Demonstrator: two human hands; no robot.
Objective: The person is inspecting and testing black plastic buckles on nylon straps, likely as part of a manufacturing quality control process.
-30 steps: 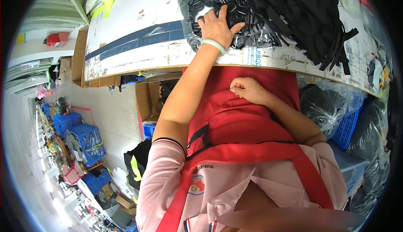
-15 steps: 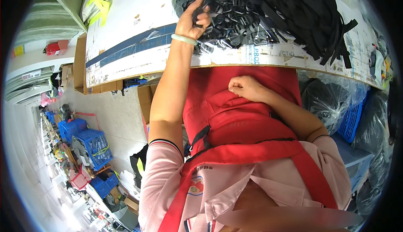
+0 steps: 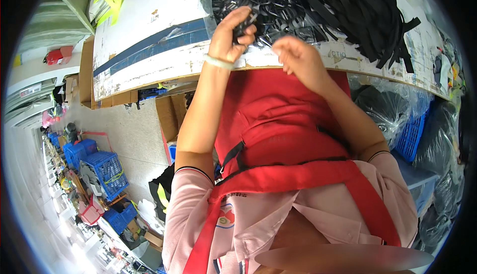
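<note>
The left hand [image 3: 229,38] has lifted off the bag of buckles [image 3: 268,6], now pinching a black buckle [image 3: 243,28]; the right hand [image 3: 298,58], loosely curled, has risen from the apron to the surface [image 3: 149,50] edge.

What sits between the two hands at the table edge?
In the head view, nothing solid: only a strip of the clear bag of black buckles shows between left hand, pinching a black piece, and right hand.

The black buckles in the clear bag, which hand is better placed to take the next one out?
Probably the left hand: its fingers already pinch black buckles at the clear bag. The right hand hovers empty nearby.
</note>
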